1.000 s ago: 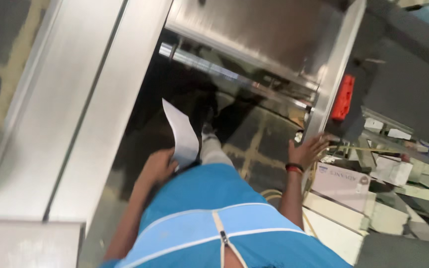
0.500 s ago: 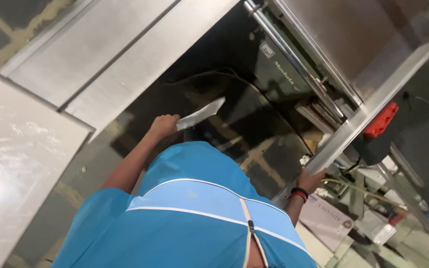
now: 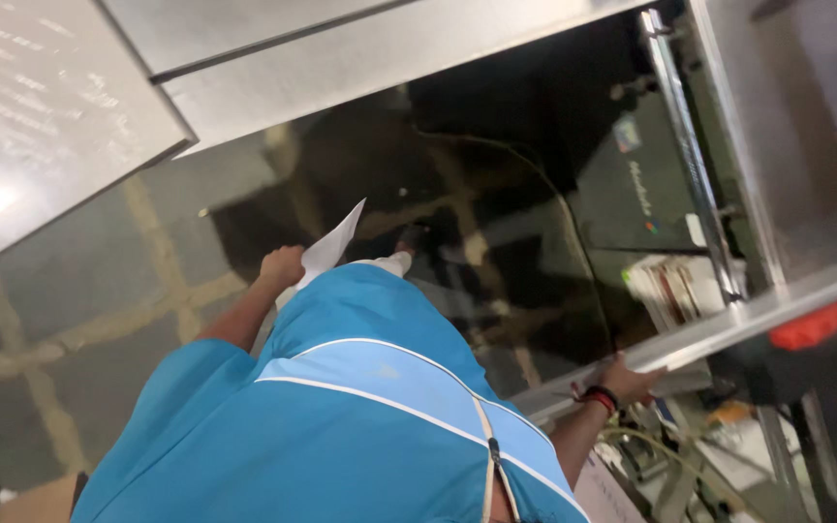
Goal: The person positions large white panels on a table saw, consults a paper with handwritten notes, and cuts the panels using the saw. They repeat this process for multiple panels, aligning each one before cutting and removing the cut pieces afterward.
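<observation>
**A:** ok so what are we counting here?

**B:** I'm seeing two hands: the left hand (image 3: 281, 265) and the right hand (image 3: 629, 379). One sheet of paper (image 3: 329, 248) is sticking up by the left one.

**A:** anything on the wrists?

**B:** one dark wristband (image 3: 601, 397) is showing on the right. One blue shirt (image 3: 360, 416) is filling the bottom.

**A:** and the metal stuff?

**B:** one steel bar (image 3: 688, 155) is running down the right side, and one red knob (image 3: 812, 326) is poking out near it. One shoe (image 3: 409, 235) is peeking out, can't tell about a second.
</observation>
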